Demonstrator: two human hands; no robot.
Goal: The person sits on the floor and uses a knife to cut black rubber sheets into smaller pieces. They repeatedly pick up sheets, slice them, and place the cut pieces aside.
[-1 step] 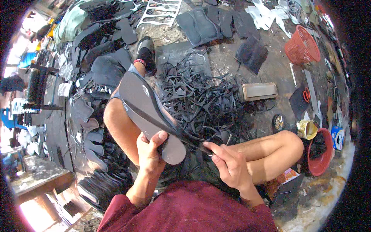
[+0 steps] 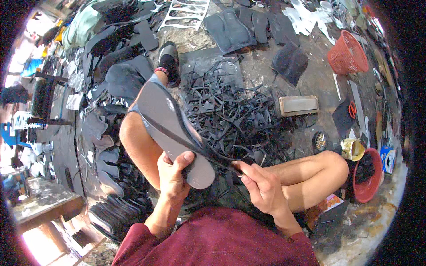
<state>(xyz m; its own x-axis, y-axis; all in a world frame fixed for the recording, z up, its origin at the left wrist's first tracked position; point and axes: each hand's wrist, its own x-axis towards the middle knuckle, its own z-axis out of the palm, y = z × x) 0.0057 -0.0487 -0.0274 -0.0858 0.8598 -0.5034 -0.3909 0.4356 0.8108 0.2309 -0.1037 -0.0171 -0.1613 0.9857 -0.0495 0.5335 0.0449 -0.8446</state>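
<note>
A long grey shoe sole [image 2: 162,106] slants across my lap, its rounded heel end toward me. My left hand [image 2: 175,173] is closed around that heel end, thumb on top. A dark, narrow strip [image 2: 214,155] stretches from the sole's right edge to my right hand [image 2: 262,181]. The right fingers pinch the strip's end. A small pale bit shows at those fingertips, too small to name, and a thin whitish stick [image 2: 263,160] sticks up beside the knuckles. Under the sole's far end lies my bent left leg [image 2: 140,142].
A tangled heap of black offcut strips [image 2: 230,106] covers the floor ahead. Right of it are a pale rectangular block [image 2: 298,105], a red basket [image 2: 346,53], orange-handled scissors [image 2: 352,110] and a red tub [image 2: 378,177]. Stacked dark soles [image 2: 120,215] lie at my left.
The sole has tilted slightly, so more of its grey face shows. My right hand has shifted very slightly left with the strip; my left hand keeps its hold.
</note>
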